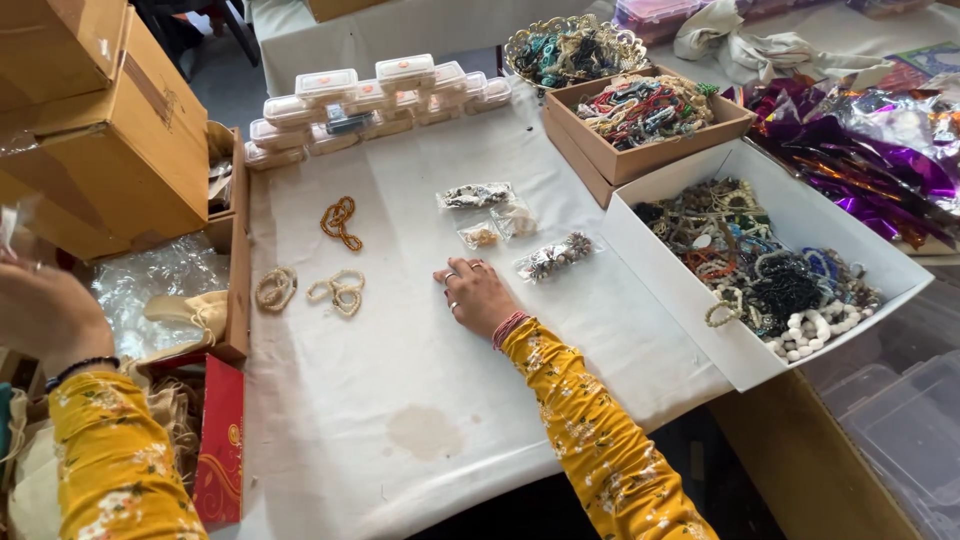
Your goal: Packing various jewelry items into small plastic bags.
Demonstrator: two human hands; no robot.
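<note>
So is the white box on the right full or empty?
Partly full: the white box holds a heap of bead bracelets along its right side, with bare floor showing.

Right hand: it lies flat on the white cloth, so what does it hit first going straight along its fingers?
Probably the small clear bags of beads. The right hand points up the white cloth toward them; bare cloth lies between.

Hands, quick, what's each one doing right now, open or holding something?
Left hand: raised at the frame's edge, seemingly pinching a clear plastic bag; grip unclear.
Right hand: open, flat on the white tablecloth, holding nothing.
</note>
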